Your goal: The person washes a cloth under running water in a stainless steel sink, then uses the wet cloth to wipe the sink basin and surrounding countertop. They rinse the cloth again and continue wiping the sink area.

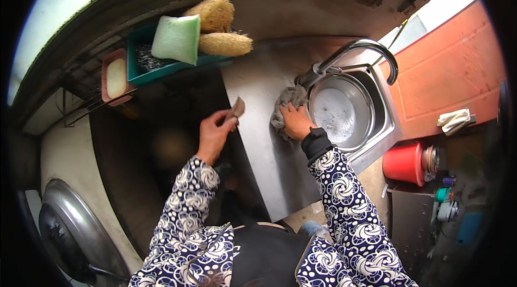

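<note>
Between the thumb and fingers of my left hand (214,132) is a small flat brownish piece (239,107), whose material I cannot tell. That hand hovers by the left edge of a stainless steel counter (258,141). My right hand (297,120) rests on a crumpled grey cloth (291,97) on the counter, fingers spread over it. Just right of the cloth, a round metal basin (342,109) with a wet-looking bottom stands inside the steel sink (381,101). A curved chrome faucet (363,46) arches over the basin's far side.
A teal tray (139,78) at the back left holds a green-and-white sponge (175,38) and loofahs (226,44). Beside it sits soap (116,79) in a pink dish (106,95). A red bucket (402,162) stands right, near an orange door (452,65). A large wok (64,234) lies lower left.
</note>
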The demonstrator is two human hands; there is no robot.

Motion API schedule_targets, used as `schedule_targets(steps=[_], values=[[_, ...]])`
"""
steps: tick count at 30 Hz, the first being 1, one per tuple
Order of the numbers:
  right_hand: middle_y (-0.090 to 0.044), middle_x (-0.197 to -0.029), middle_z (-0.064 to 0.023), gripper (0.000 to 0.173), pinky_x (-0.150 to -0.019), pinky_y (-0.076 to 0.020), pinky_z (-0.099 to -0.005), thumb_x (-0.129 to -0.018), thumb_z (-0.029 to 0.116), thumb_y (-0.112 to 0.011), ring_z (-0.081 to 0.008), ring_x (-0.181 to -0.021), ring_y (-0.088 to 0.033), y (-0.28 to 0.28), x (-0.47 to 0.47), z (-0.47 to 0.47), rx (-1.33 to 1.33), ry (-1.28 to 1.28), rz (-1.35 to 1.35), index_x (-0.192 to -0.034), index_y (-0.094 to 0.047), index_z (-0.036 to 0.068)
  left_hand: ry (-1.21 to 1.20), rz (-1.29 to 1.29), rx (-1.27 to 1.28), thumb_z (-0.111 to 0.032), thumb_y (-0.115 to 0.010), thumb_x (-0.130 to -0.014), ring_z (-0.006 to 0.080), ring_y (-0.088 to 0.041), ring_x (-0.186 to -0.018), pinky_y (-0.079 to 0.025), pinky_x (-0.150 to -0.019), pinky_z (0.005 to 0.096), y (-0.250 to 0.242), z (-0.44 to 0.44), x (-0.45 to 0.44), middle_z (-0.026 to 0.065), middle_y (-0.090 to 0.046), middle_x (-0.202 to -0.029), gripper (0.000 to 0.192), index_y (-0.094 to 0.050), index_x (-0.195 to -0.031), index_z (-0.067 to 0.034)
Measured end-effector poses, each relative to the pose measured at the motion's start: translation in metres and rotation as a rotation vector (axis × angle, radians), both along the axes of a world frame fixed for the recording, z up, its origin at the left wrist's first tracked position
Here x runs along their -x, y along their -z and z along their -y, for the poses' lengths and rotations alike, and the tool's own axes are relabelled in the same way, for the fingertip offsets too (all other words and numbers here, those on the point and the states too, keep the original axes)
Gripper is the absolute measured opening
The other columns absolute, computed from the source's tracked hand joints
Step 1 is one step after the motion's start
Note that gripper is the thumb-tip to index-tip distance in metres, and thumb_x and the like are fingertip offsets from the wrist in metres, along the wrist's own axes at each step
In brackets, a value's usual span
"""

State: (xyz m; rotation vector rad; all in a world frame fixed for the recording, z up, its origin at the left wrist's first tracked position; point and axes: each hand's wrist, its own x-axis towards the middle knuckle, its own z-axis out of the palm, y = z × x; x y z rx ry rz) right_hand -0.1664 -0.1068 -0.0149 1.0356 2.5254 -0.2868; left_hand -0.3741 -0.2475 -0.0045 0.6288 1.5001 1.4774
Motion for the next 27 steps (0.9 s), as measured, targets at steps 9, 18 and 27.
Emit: schedule_targets(steps=[9,18,27], values=[[-0.04,-0.132,-0.0241,0.058,-0.094,-0.0371,-0.045,-0.077,0.013,-0.052,-0.0462,-0.108,-0.044,0.004,-0.003,0.01,-0.092,0.055,-0.015,-0.133,-0.037,0.004,-0.471,-0.628,-0.441,0.005,-0.061,-0.081,0.0123,-0.057,-0.088,-0.047,-0.072,0.0208,-0.111,0.033,0.034,0.0073,-0.057,-0.106,0.021,-0.061,-0.102,0.0],[-0.05,-0.119,-0.0162,0.056,-0.086,-0.0374,-0.0405,-0.074,0.016,-0.057,-0.0343,-0.104,-0.047,0.0,-0.001,0.018,-0.215,-0.028,0.014,-0.126,-0.044,0.003,-0.357,-1.513,-0.177,-0.015,-0.067,-0.078,0.0347,-0.045,-0.113,-0.039,-0.093,0.0411,-0.169,-0.006,0.094,0.0197,-0.046,-0.125,0.04,-0.057,-0.116,-0.006],[-0.016,-0.147,-0.0188,0.081,-0.105,-0.0258,-0.0513,-0.07,0.028,-0.068,-0.0398,-0.134,-0.019,-0.023,-0.031,0.028,0.37,0.3,-0.472,-0.14,-0.027,0.018,0.647,-1.149,-0.171,-0.03,-0.076,-0.068,0.0427,-0.024,-0.129,-0.027,-0.103,0.0507,-0.042,-0.016,-0.065,0.0207,-0.023,-0.142,0.091,-0.025,-0.14,-0.011]])
